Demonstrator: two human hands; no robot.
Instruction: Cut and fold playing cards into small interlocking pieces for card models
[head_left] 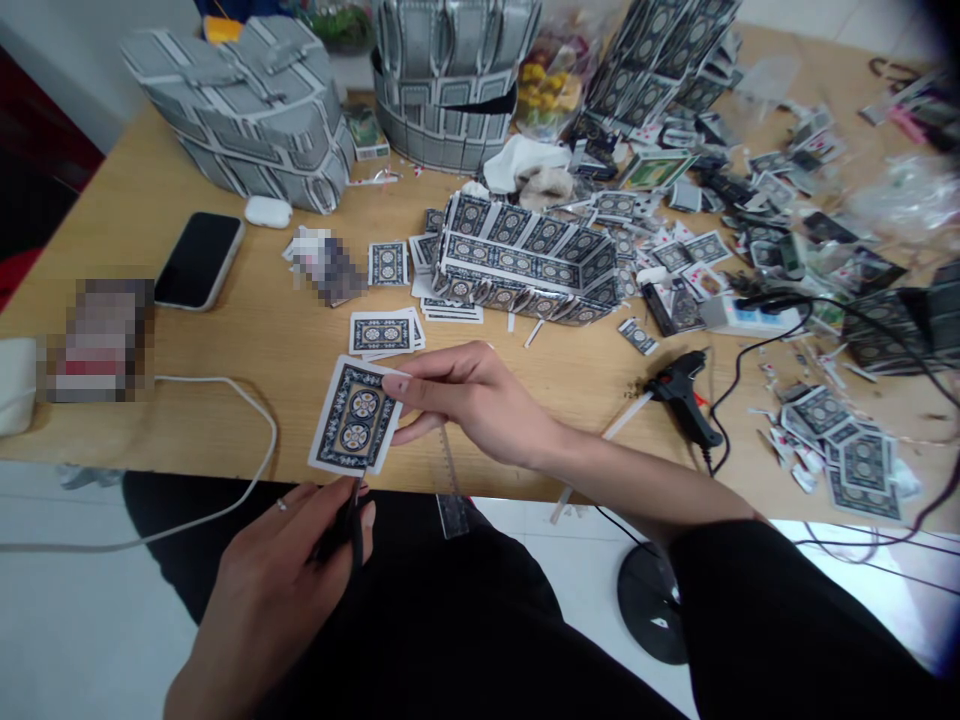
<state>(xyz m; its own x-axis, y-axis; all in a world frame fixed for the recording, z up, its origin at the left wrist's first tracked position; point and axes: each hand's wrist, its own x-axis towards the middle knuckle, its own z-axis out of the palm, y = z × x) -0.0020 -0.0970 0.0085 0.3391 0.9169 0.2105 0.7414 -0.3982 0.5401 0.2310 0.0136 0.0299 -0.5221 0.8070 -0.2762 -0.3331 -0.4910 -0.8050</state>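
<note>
My right hand (457,400) pinches a playing card (354,415) by its right edge, its dark patterned back facing up. A white edge beneath it suggests more than one card. My left hand (277,570), with a ring on one finger, is closed on black-handled scissors (355,535). Their blades meet the card's lower edge. Just beyond the card lies a small stack of cards (381,333). Further back stands an open box made of folded cards (517,255), with more cards beside and under it. A clear ruler (448,490) sticks out over the table's front edge.
A black glue gun (682,400) with a glue stick lies to the right, its cord running to a power strip (750,315). Card scraps (840,440) cover the right side. A phone (201,260) lies left. Woven card bags (247,110) stand behind.
</note>
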